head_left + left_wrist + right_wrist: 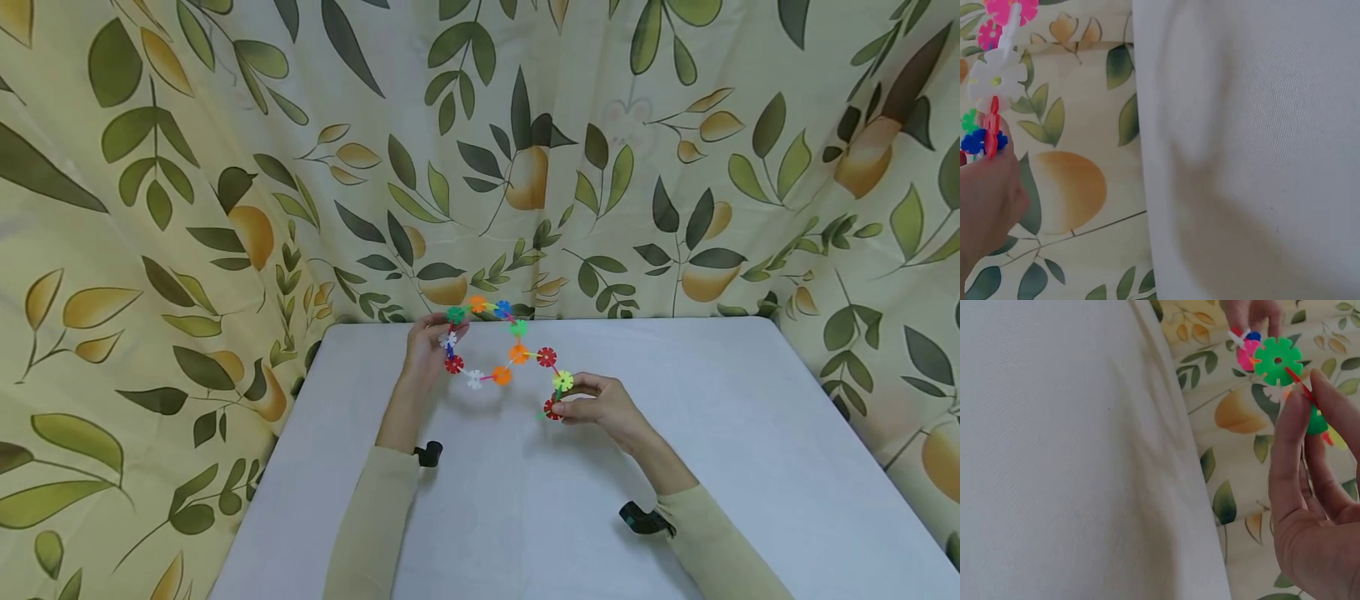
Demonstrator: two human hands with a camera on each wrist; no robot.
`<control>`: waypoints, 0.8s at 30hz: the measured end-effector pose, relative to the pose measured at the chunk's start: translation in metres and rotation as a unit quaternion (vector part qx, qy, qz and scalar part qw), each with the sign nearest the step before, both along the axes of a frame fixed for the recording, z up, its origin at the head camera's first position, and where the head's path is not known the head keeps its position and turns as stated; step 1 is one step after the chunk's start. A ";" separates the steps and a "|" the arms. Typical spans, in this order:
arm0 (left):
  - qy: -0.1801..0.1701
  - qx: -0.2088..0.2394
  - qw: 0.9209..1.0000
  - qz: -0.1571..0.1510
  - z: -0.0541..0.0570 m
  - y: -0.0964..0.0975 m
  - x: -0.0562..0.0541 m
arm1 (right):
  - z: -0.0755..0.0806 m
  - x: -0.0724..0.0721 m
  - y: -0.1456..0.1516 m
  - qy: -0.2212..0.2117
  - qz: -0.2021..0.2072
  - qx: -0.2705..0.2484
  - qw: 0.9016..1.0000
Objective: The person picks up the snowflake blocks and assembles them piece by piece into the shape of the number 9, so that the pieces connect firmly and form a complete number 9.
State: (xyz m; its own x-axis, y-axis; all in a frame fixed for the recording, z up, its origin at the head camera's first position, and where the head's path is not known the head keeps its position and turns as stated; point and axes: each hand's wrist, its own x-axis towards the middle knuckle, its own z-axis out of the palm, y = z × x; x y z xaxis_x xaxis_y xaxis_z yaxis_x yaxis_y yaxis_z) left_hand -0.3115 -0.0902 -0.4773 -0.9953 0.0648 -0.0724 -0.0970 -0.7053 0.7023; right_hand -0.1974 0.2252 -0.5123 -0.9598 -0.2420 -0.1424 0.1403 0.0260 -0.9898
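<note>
A chain of interlocking plastic discs (519, 355) hangs between both hands above the table, its notched, flower-like pieces in many colours. On the left it curves into a ring; from there a short tail runs to the right hand. My left hand (426, 357) holds the ring's left side, near a dark green disc (455, 315) and a white one. In the left wrist view, red and blue discs (972, 142) show at its fingers. My right hand (603, 410) pinches a red disc (1300, 385) at the tail's end between thumb and finger, with a green disc (1265, 367) slotted beyond it.
A white-covered table (517, 500) lies under the hands, and their shadows fall on it. Behind and beside it hangs a leaf-and-fruit patterned curtain (480, 208), close to the table's back edge. Black wrist cameras (643, 518) sit on both wrists.
</note>
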 end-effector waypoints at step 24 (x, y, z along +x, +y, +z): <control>-0.010 -0.028 0.997 -0.065 -0.022 0.048 -0.033 | -0.018 0.010 -0.012 -0.020 -0.040 0.063 0.997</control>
State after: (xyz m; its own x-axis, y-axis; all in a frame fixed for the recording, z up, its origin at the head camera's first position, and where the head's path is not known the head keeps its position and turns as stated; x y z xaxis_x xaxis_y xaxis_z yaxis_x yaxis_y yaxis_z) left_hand -0.3442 -0.0424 -0.4991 -0.9771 0.1883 -0.0992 -0.1993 -0.6457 0.7371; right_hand -0.1874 0.2133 -0.5307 -0.9682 -0.1435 -0.2050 0.1857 0.1369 -0.9730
